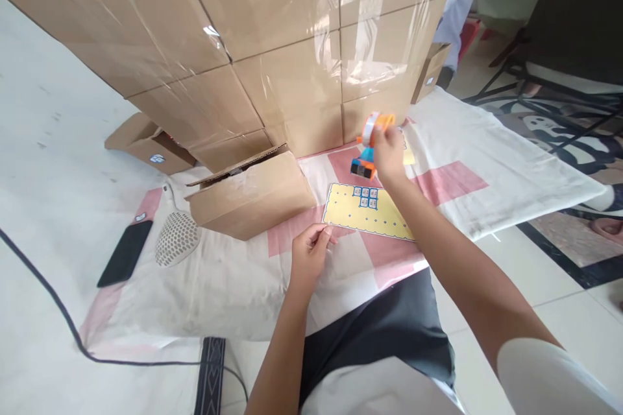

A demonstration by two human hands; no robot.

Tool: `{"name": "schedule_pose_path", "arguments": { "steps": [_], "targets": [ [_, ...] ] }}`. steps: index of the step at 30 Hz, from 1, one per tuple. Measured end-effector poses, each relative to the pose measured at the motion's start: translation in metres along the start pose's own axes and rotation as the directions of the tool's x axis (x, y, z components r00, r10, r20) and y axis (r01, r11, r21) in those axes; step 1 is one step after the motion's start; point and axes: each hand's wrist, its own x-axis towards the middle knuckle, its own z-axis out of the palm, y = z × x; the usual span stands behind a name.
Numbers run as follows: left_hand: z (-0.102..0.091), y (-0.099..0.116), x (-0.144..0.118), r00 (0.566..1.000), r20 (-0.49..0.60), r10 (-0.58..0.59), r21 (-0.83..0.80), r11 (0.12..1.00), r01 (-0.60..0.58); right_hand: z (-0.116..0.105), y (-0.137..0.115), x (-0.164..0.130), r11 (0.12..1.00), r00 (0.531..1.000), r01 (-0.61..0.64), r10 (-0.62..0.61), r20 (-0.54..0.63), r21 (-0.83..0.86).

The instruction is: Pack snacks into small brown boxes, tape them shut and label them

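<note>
In the head view, you are sitting at the near edge of a pink-and-white cloth [233,285] spread on the floor. Your right hand [388,154] is closing around an orange tape dispenser [370,142], holding it just above the cloth on the far side of a yellow sticker sheet [365,211]. Your left hand [309,256] is resting on the cloth near the sheet's left corner, fingers curled with the tips pinched together; whether anything is between them, I cannot tell. A small cardboard box [250,194] is lying to the left of the sheet, and a plastic-wrapped stack of cartons [272,32] is standing behind it. Further left, a white perforated scoop [178,238] and a black phone [125,253] are lying.
</note>
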Motion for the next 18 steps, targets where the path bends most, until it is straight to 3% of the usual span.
{"name": "schedule_pose_path", "arguments": {
  "steps": [2, 5, 7, 9, 10, 11, 13, 16, 18],
  "targets": [
    [0.000, -0.002, 0.001, 1.000, -0.011, 0.008, -0.013, 1.000, -0.008, 0.007, 0.013, 0.003, 0.989, 0.993, -0.108, 0.112, 0.035, -0.103],
    [-0.005, -0.003, 0.000, 0.999, -0.033, 0.016, -0.032, 0.999, -0.017, -0.002, 0.018, -0.002, 0.976, 0.983, -0.163, 0.174, 0.065, -0.143],
    [-0.011, -0.003, -0.003, 0.998, -0.057, 0.016, -0.038, 0.999, -0.018, -0.015, 0.009, -0.019, 0.973, 0.986, -0.135, 0.151, 0.076, -0.186],
    [-0.017, 0.000, -0.008, 0.997, -0.071, 0.019, -0.022, 1.000, -0.020, -0.024, -0.007, -0.050, 0.970, 0.973, -0.011, 0.066, 0.220, -0.243],
    [-0.019, 0.002, -0.011, 0.997, -0.069, 0.022, -0.001, 1.000, -0.022, -0.025, -0.015, -0.069, 0.964, 0.928, 0.088, 0.011, 0.371, -0.250],
    [-0.021, 0.005, -0.015, 0.998, -0.058, 0.028, 0.029, 0.999, -0.026, -0.025, -0.023, -0.089, 0.957, 0.848, 0.192, -0.051, 0.528, -0.217],
    [-0.023, 0.011, -0.021, 0.999, -0.018, 0.042, 0.103, 0.994, -0.040, -0.019, -0.034, -0.124, 0.932, 0.663, 0.350, -0.176, 0.728, -0.093],
    [-0.029, 0.016, -0.025, 0.999, -0.013, 0.039, 0.156, 0.987, -0.037, -0.004, -0.044, -0.152, 0.831, 0.445, 0.553, -0.354, 0.823, 0.059],
    [-0.040, 0.011, -0.023, 0.995, -0.101, -0.003, 0.122, 0.992, 0.015, 0.003, -0.054, -0.152, 0.721, 0.359, 0.685, -0.460, 0.812, 0.105]
  ]
}}
